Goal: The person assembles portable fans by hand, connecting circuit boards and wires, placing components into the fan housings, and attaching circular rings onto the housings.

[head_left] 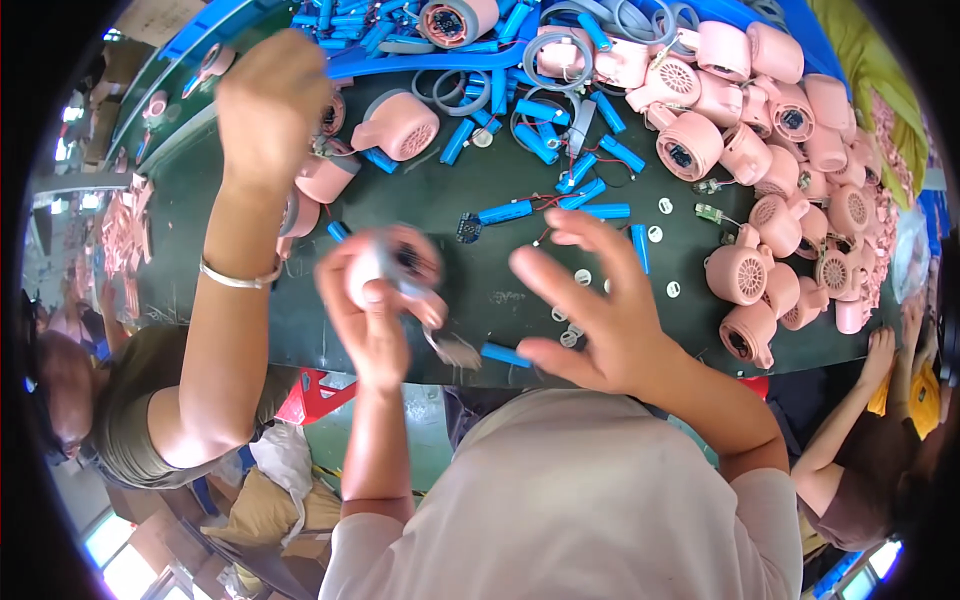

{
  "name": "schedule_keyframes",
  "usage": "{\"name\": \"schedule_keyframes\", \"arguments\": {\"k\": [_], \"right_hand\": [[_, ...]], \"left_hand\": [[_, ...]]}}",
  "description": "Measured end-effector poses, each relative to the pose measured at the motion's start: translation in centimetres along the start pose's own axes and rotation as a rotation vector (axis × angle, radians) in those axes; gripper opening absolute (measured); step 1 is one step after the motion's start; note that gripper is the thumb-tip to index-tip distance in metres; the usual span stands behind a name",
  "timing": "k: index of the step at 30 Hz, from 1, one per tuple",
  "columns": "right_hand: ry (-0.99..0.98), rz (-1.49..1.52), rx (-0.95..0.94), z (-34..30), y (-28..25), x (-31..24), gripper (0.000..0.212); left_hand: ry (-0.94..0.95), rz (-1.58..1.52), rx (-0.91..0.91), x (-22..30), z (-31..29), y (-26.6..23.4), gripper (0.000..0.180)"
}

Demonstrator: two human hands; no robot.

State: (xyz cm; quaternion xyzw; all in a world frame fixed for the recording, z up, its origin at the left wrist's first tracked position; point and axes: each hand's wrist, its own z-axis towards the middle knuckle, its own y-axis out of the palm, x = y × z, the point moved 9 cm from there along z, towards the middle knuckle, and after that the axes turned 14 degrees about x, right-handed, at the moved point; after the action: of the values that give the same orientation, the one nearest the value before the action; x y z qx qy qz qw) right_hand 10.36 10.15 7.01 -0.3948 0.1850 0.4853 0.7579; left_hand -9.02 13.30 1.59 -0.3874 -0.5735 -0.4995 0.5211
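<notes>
Close to the table's front edge, my left hand [375,345] grips a pink fan housing [418,258] with a grey ring on it; its round opening is turned up and slightly blurred. A blurred greyish piece [455,350] shows just below the housing, too smeared to name. My right hand [615,320] is apart from it, fingers spread and holding nothing, over the dark green tabletop [480,290]. Nearest to that hand are a blue battery [506,354], small white round discs [583,277] and another battery [640,248]. A battery with a small circuit board [469,228] lies farther off.
Pink fan housings [738,275] pile up at the right. Blue batteries and grey rings [555,58] are heaped at the back, around a blue tray [400,65]. At left, a co-worker's arm [240,230] reaches over the table beside more housings [402,125]. Another person's arm [850,410] is at far right.
</notes>
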Motion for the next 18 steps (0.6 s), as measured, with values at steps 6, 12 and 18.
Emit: {"name": "schedule_keyframes", "arguments": {"k": [6, 12, 18], "right_hand": [[0.051, -0.137, -0.062, 0.9, 2.5, 1.5, 0.055], [0.096, -0.058, -0.048, 1.9, 2.6, 1.9, 0.050], [0.137, -0.032, -0.001, -0.3, 0.8, 2.1, 0.044]], "left_hand": [[1.771, 1.369, -0.989, 5.2, 7.1, 11.1, 0.018], [1.382, 1.162, -0.957, 4.3, 4.7, 13.6, 0.029], [1.555, 1.239, -0.599, 9.3, 6.4, 13.6, 0.040]]}}
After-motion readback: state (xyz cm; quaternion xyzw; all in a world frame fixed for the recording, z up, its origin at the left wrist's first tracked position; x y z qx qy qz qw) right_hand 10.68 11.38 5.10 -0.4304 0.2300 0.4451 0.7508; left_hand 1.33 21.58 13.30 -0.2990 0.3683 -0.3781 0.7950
